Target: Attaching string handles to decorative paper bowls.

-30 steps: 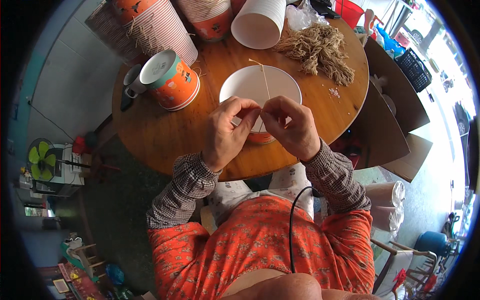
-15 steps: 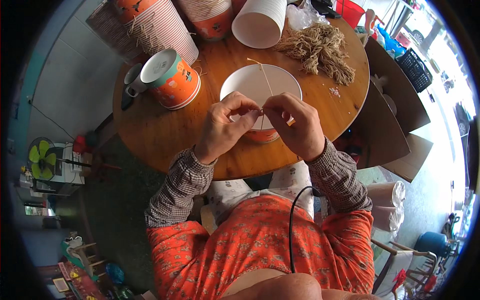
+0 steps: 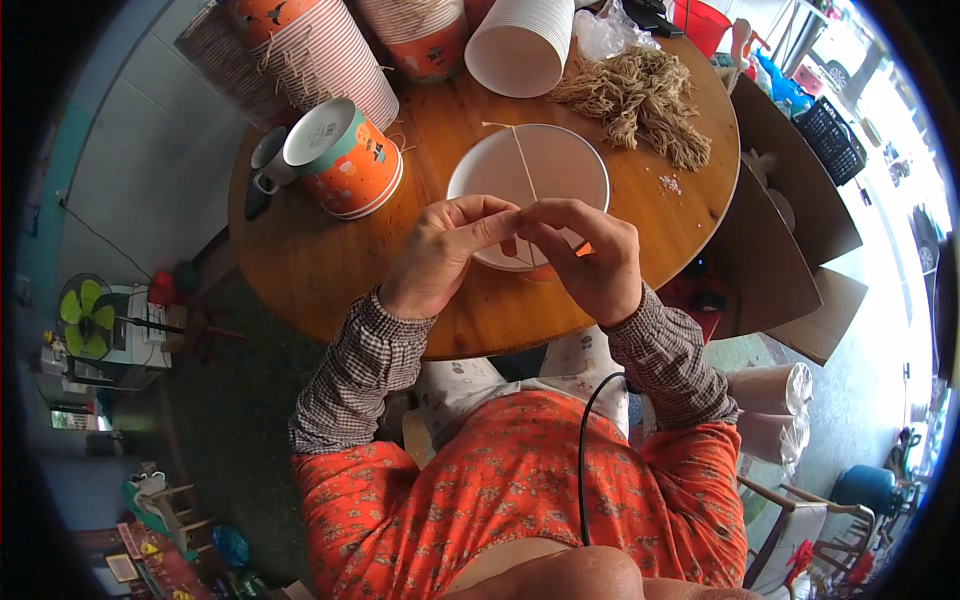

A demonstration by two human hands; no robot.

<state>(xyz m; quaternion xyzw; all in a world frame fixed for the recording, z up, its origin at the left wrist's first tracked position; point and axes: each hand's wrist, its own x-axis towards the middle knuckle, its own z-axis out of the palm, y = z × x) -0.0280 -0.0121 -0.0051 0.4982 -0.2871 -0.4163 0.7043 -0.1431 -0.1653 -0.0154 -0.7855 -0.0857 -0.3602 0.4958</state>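
A paper bucket (image 3: 480, 178) with a pale round face and an orange side stands on the table before me. A thin tan string (image 3: 526, 170) runs across it, its far end poking past the rim. Over the near part of the bucket, my left hand (image 3: 432, 258) and my right hand (image 3: 592, 258) meet, fingertips pinched together on the string. The exact spot where they grip it is hidden by the fingers.
On the round wooden table (image 3: 320, 270) stand an orange-and-teal bucket (image 3: 352, 175), a mug (image 3: 268, 168) and tall bucket stacks (image 3: 330, 70). A white bucket stack (image 3: 515, 55) lies beside a heap of tan strings (image 3: 640, 100). Cardboard boxes (image 3: 765, 270) sit right of the table.
My fingertips have come closer together and slightly lower, and they still pinch the string. The bucket has shifted a little to the right, and the string's far end leans further left.
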